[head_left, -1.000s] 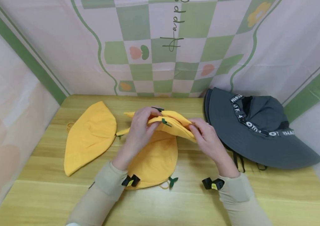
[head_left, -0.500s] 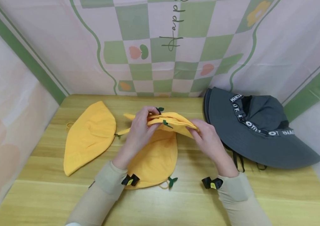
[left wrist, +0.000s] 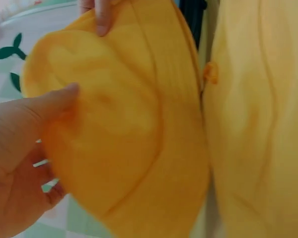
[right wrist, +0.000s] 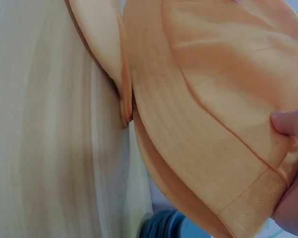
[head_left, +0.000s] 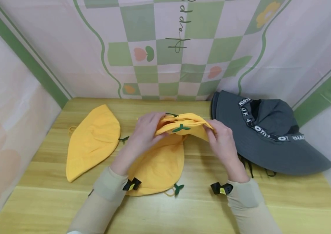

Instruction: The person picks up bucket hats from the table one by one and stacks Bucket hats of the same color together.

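Observation:
Both hands hold folded yellow bucket hats (head_left: 196,132) together above the table, with two green sprout trims showing along the top. My left hand (head_left: 145,131) pinches their left end; in the left wrist view its thumb (left wrist: 57,101) presses on the crown. The right end is gripped by my right hand (head_left: 223,138), and the right wrist view shows its thumb (right wrist: 288,123) on the cloth above the stitched brim (right wrist: 188,134). Under the hands a flat yellow hat (head_left: 162,169) lies on the table, its sprout (head_left: 178,188) pointing toward the front.
Another folded yellow hat (head_left: 93,143) lies at the left, with a green sprout near its right edge. Dark grey wide-brimmed hats (head_left: 270,157) with lettered bands and black cords are stacked at the right. A patterned cloth (head_left: 169,73) stands behind the wooden table (head_left: 194,211).
The held hats have shifted to the right and their front sprout has turned to face the head camera. My right hand has moved slightly right, and the gap between the hats shows more at the left.

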Tool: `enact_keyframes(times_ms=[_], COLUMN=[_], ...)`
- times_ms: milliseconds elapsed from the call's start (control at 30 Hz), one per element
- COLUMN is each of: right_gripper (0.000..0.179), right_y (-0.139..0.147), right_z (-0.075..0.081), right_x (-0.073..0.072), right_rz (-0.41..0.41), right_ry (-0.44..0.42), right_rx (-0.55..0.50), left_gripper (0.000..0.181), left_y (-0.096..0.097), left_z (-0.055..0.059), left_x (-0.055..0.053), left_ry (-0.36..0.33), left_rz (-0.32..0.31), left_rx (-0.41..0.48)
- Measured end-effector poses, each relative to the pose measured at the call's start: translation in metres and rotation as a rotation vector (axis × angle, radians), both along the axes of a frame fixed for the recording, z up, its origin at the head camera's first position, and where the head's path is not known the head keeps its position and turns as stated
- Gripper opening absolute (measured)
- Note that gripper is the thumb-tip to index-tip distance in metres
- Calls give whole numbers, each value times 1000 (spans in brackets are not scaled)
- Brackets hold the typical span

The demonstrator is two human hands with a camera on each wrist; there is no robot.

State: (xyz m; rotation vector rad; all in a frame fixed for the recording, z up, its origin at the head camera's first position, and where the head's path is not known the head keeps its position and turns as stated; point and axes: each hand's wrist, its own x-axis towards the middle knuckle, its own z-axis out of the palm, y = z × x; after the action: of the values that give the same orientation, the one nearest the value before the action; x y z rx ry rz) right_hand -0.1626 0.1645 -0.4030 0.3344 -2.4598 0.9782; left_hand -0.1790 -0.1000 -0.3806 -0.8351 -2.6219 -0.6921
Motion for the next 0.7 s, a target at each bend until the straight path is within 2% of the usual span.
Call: enact_keyframes(times_ms=[133, 233, 300, 367, 467, 533, 633, 700], right_gripper=[17, 16, 17, 18, 19, 20, 20, 20], right_y=[5, 9, 11, 13, 16, 18, 20, 22], right_z=[1, 0, 0, 1, 1, 1, 1, 1], right_x=[-1, -2, -2, -2, -2, -2, -3, -3], right_rz=[-4, -15, -23, -32, -53, -69, -89, -97], right_ry=[19, 31, 30, 19, -12, -28, -41, -41], right_rx=[8, 6, 1, -5, -14, -18, -25, -27], left_gripper=[66, 51, 41, 36, 36, 39, 48, 54], left_y=[0, 2, 4, 6, 11, 15, 19, 21], left_z=[11, 20, 21, 20, 13, 10, 5, 3], left_x=[10, 20, 26, 30, 35, 39, 45, 48], left_ry=[51, 15, -67, -195, -378, -496, -600, -620], left_rz=[-12, -50, -84, -115, -144, -139, -113, -95], left_rx=[-26, -68, -141, -234, -365, -435, -504, -546])
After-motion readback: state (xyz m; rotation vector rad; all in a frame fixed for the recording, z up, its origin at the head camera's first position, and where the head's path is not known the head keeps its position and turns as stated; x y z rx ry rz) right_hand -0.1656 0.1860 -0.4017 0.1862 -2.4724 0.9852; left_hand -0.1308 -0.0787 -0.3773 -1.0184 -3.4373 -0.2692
